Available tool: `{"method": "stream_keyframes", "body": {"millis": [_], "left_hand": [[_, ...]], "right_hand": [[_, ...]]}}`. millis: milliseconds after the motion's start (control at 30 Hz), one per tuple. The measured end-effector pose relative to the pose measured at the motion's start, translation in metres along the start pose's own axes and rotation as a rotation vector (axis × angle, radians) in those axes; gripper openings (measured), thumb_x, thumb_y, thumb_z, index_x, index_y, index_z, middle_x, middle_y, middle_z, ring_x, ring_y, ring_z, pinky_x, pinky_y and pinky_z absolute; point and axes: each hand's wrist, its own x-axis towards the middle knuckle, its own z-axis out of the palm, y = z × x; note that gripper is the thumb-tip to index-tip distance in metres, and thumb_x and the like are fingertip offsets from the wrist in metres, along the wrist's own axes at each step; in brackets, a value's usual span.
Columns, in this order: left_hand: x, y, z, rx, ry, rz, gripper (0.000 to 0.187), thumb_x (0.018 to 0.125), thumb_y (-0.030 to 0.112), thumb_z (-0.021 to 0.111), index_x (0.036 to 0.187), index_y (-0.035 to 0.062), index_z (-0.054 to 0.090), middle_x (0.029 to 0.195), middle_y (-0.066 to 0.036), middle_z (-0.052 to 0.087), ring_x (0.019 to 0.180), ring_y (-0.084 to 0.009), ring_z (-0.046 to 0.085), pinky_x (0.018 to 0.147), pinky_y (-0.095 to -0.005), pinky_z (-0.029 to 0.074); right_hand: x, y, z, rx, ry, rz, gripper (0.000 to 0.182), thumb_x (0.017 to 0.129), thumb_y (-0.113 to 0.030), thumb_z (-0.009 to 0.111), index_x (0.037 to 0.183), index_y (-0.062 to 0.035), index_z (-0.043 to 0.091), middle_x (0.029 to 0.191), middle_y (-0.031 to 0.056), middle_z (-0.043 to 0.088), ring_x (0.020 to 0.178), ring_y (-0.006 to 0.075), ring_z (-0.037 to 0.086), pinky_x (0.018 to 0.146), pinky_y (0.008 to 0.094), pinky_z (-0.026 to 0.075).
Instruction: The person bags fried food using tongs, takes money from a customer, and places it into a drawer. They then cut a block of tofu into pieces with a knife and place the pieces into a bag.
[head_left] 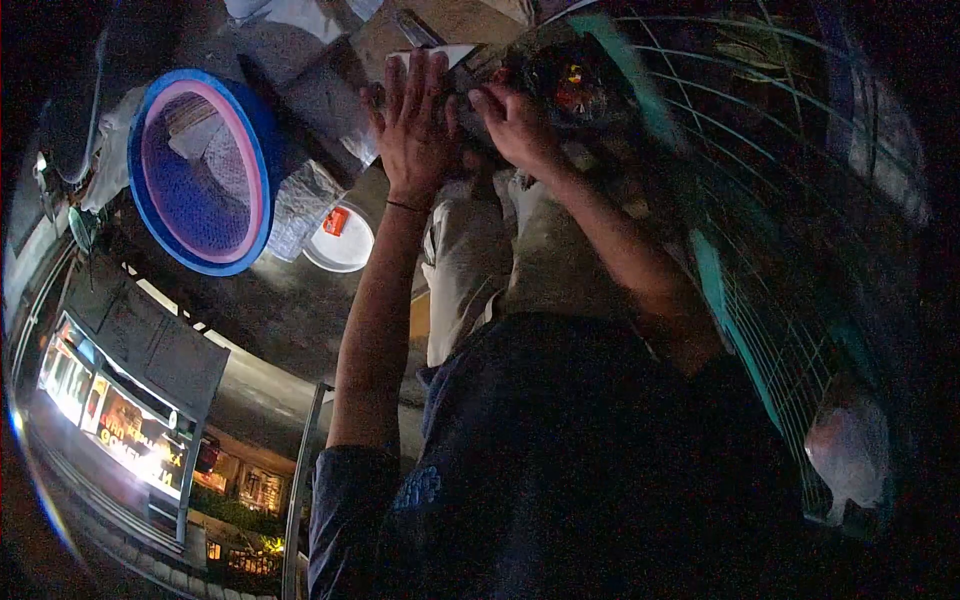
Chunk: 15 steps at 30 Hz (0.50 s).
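Note:
My left hand point(412, 140) lies palm down with its fingers stretched and slightly spread, over the near edge of a white, flat, pointed piece point(455, 53). Just to its right, my right hand point(515, 120) has its fingers curled together; what they hold, if anything, is too dark to tell. A long metallic object point(418, 28) rests beyond the left fingertips. To the right of my right hand is a dark, shiny bundle with an orange-red patch point(575, 88).
A blue basin with a pink-rimmed basket point(262, 165) stands at left. Beside it are crumpled clear plastic point(305, 205) and a white round container point(352, 245) with a red packet point(335, 221). Green wire fencing point(712, 275) runs along the right; a pale bag point(848, 450) hangs there.

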Motion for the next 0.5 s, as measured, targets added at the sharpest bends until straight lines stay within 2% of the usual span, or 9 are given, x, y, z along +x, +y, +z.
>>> {"method": "stream_keyframes", "body": {"millis": [133, 200, 233, 300, 333, 400, 433, 500], "left_hand": [[-0.008, -0.007, 0.000, 0.004, -0.016, 0.007, 0.059, 0.090, 0.028, 0.055, 0.145, 0.0186, 0.036, 0.151, -0.003, 0.035, 0.141, -0.0244, 0.028, 0.114, -0.0544, 0.013], [-0.008, -0.010, 0.000, -0.002, -0.037, -0.006, 0.059, 0.090, 0.029, 0.055, 0.145, 0.0155, 0.037, 0.151, -0.006, 0.035, 0.141, -0.0245, 0.029, 0.114, -0.0536, 0.014], [-0.007, -0.010, 0.000, -0.031, -0.012, 0.013, 0.055, 0.091, 0.027, 0.054, 0.142, 0.0123, 0.041, 0.149, -0.009, 0.037, 0.140, -0.0274, 0.031, 0.114, -0.0538, 0.015], [-0.008, -0.009, -0.001, -0.058, 0.009, 0.025, 0.051, 0.092, 0.026, 0.054, 0.139, 0.0091, 0.045, 0.147, -0.012, 0.040, 0.138, -0.0303, 0.032, 0.113, -0.0540, 0.016], [-0.007, -0.008, -0.002, -0.067, 0.009, 0.018, 0.052, 0.092, 0.026, 0.053, 0.140, 0.0096, 0.044, 0.148, -0.012, 0.039, 0.139, -0.0298, 0.032, 0.114, -0.0540, 0.016], [-0.007, -0.008, -0.001, -0.079, 0.008, 0.011, 0.052, 0.092, 0.026, 0.052, 0.141, 0.0102, 0.043, 0.148, -0.011, 0.038, 0.139, -0.0293, 0.031, 0.114, -0.0540, 0.015], [-0.008, -0.009, 0.000, -0.036, -0.009, 0.008, 0.056, 0.092, 0.028, 0.052, 0.143, 0.0114, 0.039, 0.150, -0.010, 0.036, 0.140, -0.0277, 0.030, 0.114, -0.0535, 0.016], [-0.008, -0.009, 0.000, 0.008, -0.026, 0.004, 0.060, 0.091, 0.030, 0.052, 0.145, 0.0127, 0.035, 0.151, -0.008, 0.034, 0.141, -0.0260, 0.029, 0.114, -0.0530, 0.016]], "right_hand": [[0.004, 0.021, 0.021, 0.096, -0.009, 0.113, 0.048, 0.096, -0.046, 0.051, 0.107, -0.0005, 0.064, 0.086, 0.0125, 0.067, 0.077, 0.0250, 0.064, 0.072, 0.0370, 0.048], [0.003, 0.033, 0.031, 0.207, 0.054, 0.030, 0.043, 0.097, -0.040, 0.051, 0.104, 0.0006, 0.064, 0.080, 0.0105, 0.066, 0.068, 0.0238, 0.060, 0.067, 0.0370, 0.047], [0.006, 0.040, 0.038, 0.206, 0.053, 0.030, 0.043, 0.097, -0.040, 0.051, 0.104, 0.0006, 0.064, 0.080, 0.0105, 0.066, 0.068, 0.0238, 0.060, 0.067, 0.0370, 0.047], [0.010, 0.037, 0.043, -0.104, 0.259, -0.215, 0.038, 0.098, -0.035, 0.051, 0.101, 0.0013, 0.064, 0.077, 0.0110, 0.064, 0.064, 0.0237, 0.058, 0.065, 0.0371, 0.047], [0.013, 0.038, 0.041, -0.103, 0.259, -0.217, 0.038, 0.098, -0.035, 0.051, 0.101, 0.0013, 0.064, 0.077, 0.0110, 0.064, 0.064, 0.0237, 0.058, 0.065, 0.0371, 0.047], [0.020, 0.000, 0.011, 0.092, -0.156, 0.061, 0.049, 0.095, -0.042, 0.052, 0.114, 0.0022, 0.060, 0.104, 0.0244, 0.065, 0.100, 0.0359, 0.063, 0.086, 0.0424, 0.049], [0.019, 0.000, 0.013, 0.092, -0.156, 0.061, 0.049, 0.095, -0.042, 0.052, 0.114, 0.0022, 0.060, 0.104, 0.0244, 0.065, 0.100, 0.0359, 0.063, 0.086, 0.0424, 0.049], [0.017, 0.001, 0.018, 0.104, -0.030, -0.016, 0.044, 0.095, -0.039, 0.053, 0.111, 0.0012, 0.062, 0.097, 0.0232, 0.066, 0.092, 0.0365, 0.065, 0.081, 0.0428, 0.050]]}}
